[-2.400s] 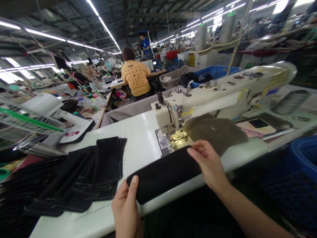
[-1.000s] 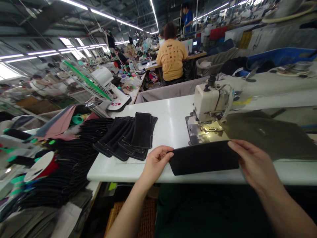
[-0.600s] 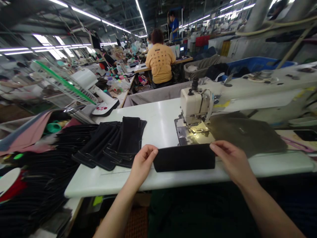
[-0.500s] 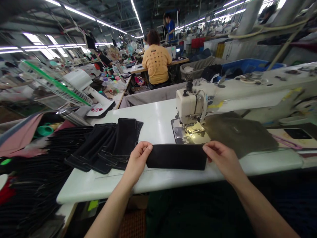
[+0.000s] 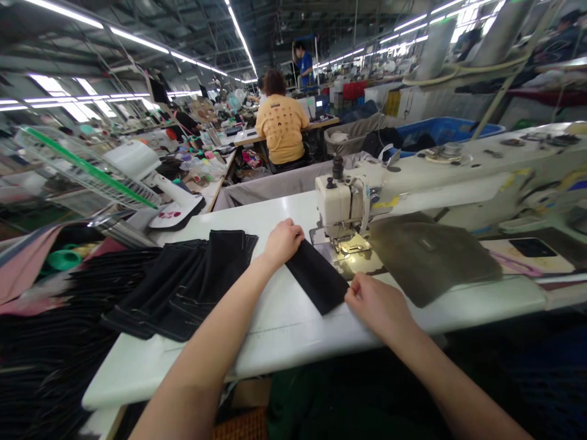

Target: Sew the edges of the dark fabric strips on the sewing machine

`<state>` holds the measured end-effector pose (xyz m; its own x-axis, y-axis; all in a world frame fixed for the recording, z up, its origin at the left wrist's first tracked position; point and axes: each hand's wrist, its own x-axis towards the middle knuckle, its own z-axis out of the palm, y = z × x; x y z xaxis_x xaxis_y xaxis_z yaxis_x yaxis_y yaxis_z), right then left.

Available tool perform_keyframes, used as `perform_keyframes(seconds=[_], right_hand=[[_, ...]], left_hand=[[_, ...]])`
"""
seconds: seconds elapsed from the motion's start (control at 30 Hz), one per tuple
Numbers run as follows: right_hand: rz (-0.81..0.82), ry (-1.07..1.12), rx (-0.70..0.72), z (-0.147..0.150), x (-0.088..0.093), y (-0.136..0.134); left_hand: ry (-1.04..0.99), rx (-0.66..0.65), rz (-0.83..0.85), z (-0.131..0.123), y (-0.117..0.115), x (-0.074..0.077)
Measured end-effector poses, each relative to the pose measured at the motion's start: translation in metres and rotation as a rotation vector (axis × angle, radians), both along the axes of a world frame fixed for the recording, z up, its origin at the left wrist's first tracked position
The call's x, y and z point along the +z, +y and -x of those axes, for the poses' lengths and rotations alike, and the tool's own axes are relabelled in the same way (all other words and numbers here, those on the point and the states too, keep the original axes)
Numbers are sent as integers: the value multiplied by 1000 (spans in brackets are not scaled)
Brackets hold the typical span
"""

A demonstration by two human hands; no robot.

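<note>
A black fabric piece (image 5: 317, 278) lies slantwise over the white table, just left of the needle area of the sewing machine (image 5: 342, 208). My left hand (image 5: 283, 243) is closed on its far end, fingers pinched at the edge. At the near right corner, my right hand (image 5: 378, 304) pinches the same piece. The metal needle plate (image 5: 362, 264) is lit by the machine's lamp, beside the fabric's right edge. To the left of my left forearm, several black stitched pieces (image 5: 192, 275) with pale thread lie overlapped.
A big pile of black pieces (image 5: 50, 342) fills the left side. A white fan (image 5: 151, 177) stands at the table's back left. Right of the needle lie a dark translucent sheet (image 5: 431, 256) and a phone (image 5: 532, 247). A person in a yellow shirt (image 5: 280, 125) sits ahead.
The black fabric piece has turned from level to slanted, its left end swung away toward the machine. My left hand moved forward with it; my right hand came nearer and left.
</note>
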<state>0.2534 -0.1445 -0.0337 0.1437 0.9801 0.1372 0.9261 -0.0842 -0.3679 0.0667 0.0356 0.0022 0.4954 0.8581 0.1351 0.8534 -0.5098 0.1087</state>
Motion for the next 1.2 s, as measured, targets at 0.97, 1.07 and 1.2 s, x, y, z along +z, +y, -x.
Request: perform_keyframes(seconds=[0.97,1.07,1.2], right_hand=[[-352,19,478,-32,-20,24],[-359,29,482,-32,-20,24],[-359,31,481,-33,-22,24]], left_hand=[[-18,-256,162,-34,-11,-25],[-30,-258,157,-33,-14,-25],[-39,-253,153,-34,-16,-23]])
